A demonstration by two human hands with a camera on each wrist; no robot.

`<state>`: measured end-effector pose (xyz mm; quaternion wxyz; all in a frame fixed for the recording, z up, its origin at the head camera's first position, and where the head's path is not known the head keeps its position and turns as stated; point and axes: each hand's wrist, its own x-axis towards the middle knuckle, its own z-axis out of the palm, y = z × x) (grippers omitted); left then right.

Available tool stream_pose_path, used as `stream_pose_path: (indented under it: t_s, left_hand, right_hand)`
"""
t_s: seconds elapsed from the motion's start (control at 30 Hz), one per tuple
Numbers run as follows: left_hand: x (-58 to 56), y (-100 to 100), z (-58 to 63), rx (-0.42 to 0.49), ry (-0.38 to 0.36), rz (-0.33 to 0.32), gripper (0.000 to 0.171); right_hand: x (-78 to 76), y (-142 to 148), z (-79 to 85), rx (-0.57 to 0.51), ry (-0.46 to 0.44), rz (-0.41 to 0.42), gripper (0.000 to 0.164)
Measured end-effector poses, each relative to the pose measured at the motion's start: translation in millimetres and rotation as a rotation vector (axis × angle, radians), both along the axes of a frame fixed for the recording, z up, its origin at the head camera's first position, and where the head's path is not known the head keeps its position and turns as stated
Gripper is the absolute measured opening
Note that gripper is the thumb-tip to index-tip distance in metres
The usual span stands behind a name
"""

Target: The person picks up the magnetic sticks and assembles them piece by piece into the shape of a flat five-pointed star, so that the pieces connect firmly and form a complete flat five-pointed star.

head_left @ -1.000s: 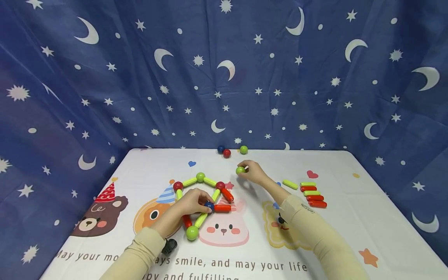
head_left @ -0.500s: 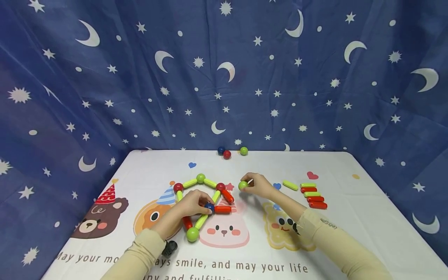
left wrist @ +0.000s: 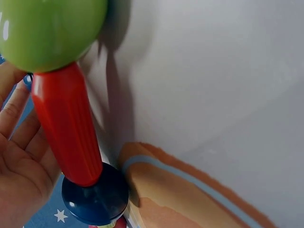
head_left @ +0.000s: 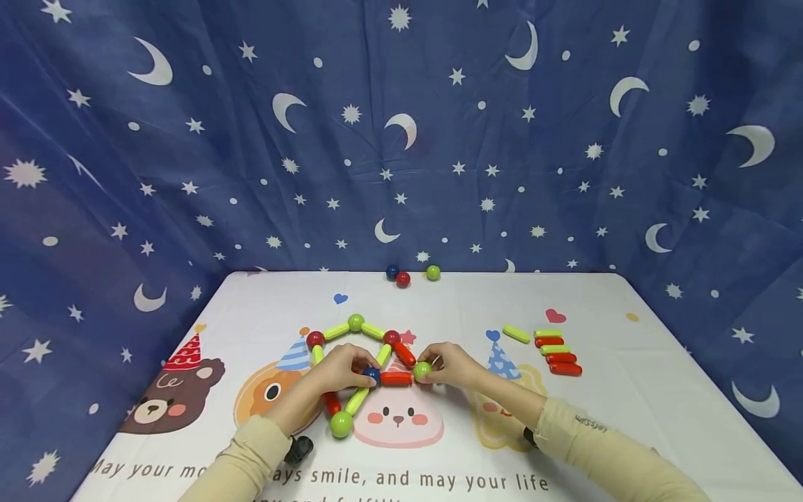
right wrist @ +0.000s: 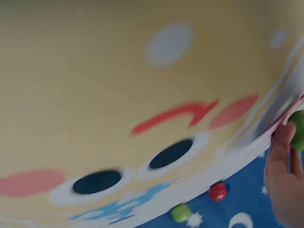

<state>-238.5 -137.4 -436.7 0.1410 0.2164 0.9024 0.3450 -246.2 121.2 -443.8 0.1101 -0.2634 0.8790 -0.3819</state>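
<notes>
Two red rods (head_left: 396, 379) lie mid-table as the left hand (head_left: 341, 369) pinches a blue ball (head_left: 372, 377) at left, apparently steadying the frame (head_left: 357, 399), and the right hand (head_left: 452, 365) pinches a green ball (head_left: 422, 371) just beside the rods' right ends.

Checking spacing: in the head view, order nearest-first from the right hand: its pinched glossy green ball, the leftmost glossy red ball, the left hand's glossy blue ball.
1. Green ball, in right hand
2. Blue ball, at left hand
3. Red ball, far left

Tablecloth (head_left: 477, 307): "smile, and may your life"; right sleeve (head_left: 611, 450): lettering (head_left: 590, 423) unclear.
</notes>
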Motion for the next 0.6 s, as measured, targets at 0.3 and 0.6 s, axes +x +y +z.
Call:
stream_pose_path:
  t_s: [0.3,0.6]
  left_hand:
    - [-0.4,1,1.4,-0.002,-0.004,0.014,0.019]
    - [0.6,-2,-0.3,-0.021,0.015,-0.021,0.018]
  right_hand:
    - [5.6,-12,-1.1,-0.007,0.011,-0.091,0.028]
    - [10.8,-18,-1.8,0.128,0.064,0.006,0.042]
